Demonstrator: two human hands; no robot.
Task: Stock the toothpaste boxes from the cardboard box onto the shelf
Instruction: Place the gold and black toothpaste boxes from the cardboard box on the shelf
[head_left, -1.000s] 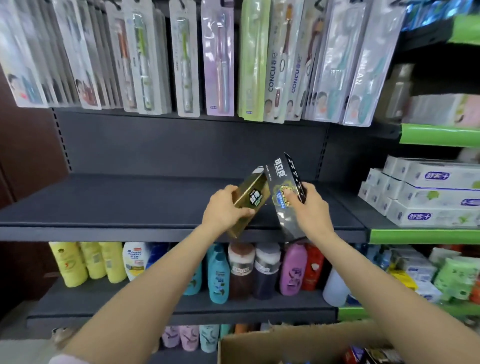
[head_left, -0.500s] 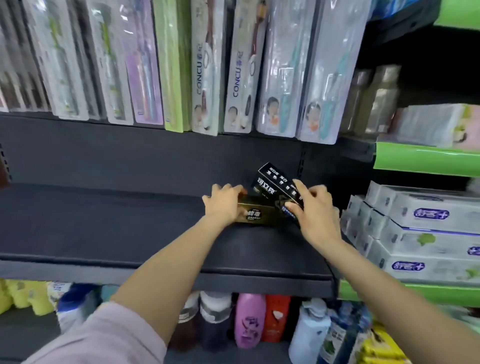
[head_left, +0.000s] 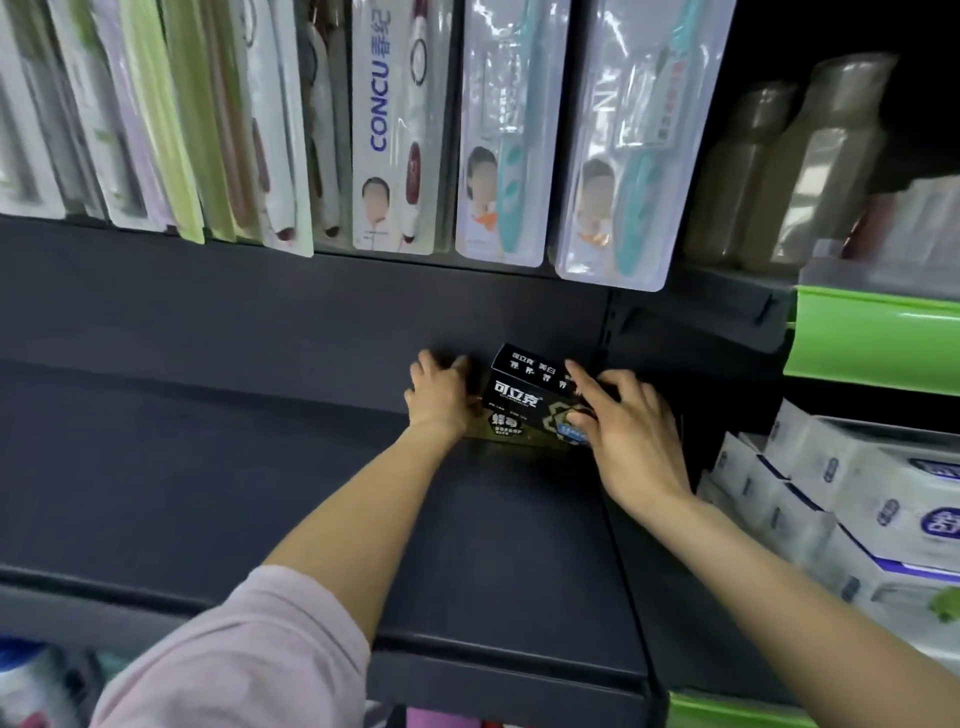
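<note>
A black toothpaste box lies stacked on a gold toothpaste box at the back right of the dark shelf. My left hand holds the left ends of the two boxes, fingers curled toward the back. My right hand grips the right end of the black box, fingers over its top and thumb on its front. The cardboard box is out of view.
Hanging toothbrush packs fill the rail above the shelf. White toothpaste boxes are stacked on the neighbouring shelf at right, under a green shelf edge. Brownish bottles stand at the upper right.
Both hands carried the two boxes from the shelf's front to its back right corner. The black box now lies flat on top of the gold one. The camera moved closer.
</note>
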